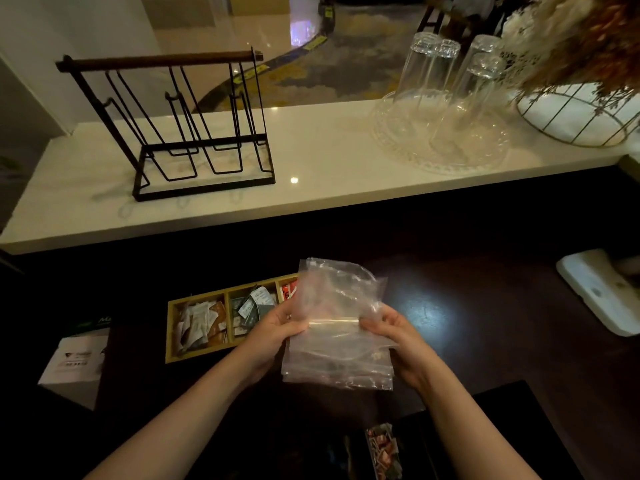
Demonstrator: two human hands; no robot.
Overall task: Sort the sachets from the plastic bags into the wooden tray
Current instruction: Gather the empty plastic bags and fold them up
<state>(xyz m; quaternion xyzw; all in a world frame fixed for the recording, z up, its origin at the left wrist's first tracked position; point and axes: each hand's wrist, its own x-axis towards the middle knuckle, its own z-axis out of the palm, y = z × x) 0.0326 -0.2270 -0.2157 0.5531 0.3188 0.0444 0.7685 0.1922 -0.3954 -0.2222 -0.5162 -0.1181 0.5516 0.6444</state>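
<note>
Head view, the only one. Held up above the dark wooden bench (485,323), near its middle: a small stack of clear, crumpled plastic zip bags (337,327), flat and seemingly empty. Left hand (282,325) closed on the stack's left edge, thumb on top, fingers underneath. Right hand (384,329) closed on the right edge in the same pinch, at the zip strip. Both bare forearms reaching in from the bench's near edge.

Just behind and left of the bags, resting on the bench: a long light wooden tray with divided compartments (197,355), its right end hidden by the plastic. Left compartment packed with white and brown paper sachets (199,323); middle compartment holding grey and white sachets (251,306); third compartment showing red sachets (289,292), only partly visible. Further compartments, if any, impossible to tell.

At the bench's near edge, low between the arms: another small bundle of reddish and grey packets (384,448), too dim to identify, possibly still unsorted.

Judged progress: sorting largely done, three compartments filled and separated by kind, bags apparently emptied. Left to do, probably: setting the spent bags aside and checking the near bundle.
</note>
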